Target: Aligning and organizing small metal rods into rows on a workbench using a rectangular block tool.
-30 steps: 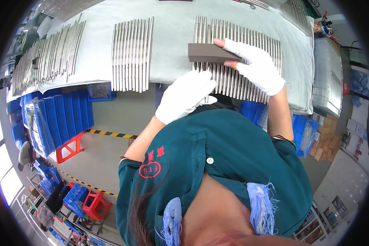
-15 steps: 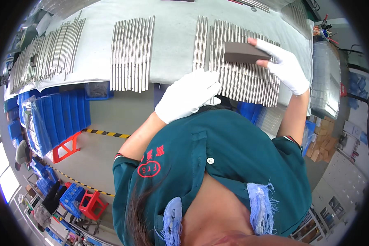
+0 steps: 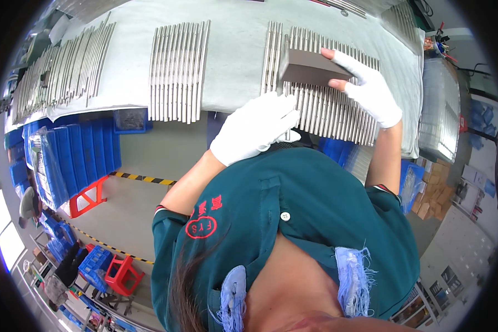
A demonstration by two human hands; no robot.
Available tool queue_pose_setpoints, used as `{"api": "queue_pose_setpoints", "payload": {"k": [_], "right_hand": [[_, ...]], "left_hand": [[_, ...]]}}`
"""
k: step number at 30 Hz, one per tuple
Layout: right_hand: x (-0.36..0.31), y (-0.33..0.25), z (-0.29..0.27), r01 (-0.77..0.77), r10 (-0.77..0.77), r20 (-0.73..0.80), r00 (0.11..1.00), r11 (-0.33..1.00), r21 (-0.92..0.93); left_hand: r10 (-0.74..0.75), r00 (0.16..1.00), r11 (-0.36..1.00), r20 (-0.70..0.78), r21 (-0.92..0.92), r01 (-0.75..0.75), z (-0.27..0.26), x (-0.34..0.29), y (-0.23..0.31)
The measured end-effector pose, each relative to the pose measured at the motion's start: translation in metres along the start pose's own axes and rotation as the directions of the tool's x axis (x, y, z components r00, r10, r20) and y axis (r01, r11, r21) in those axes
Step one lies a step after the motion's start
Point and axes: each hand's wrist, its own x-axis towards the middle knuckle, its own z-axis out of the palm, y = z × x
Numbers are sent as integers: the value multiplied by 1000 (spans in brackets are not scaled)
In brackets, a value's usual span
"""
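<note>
Currently, the right hand (image 3: 369, 93) is grasping a dark block (image 3: 314, 67) at one o'clock; the left hand (image 3: 254, 126) is holding one rod (image 3: 286, 88).

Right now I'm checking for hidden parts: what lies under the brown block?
Metal rods lie under the brown block in the right hand, showing beyond its far and near edges. The stretches directly beneath are covered; whether it touches them is unclear.
</note>
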Motion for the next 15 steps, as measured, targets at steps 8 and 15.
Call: {"api": "queue_pose_setpoints", "payload": {"k": [8, 15], "right_hand": [[-5, 5, -6, -54, 58, -31, 998, 994, 94], [-5, 9, -1, 89, -98, -43, 994, 980, -177]], "left_hand": [[78, 966, 996, -248, -17, -85, 18, -8, -8], [49, 968, 999, -246, -1, -51, 21, -12, -7]]}}
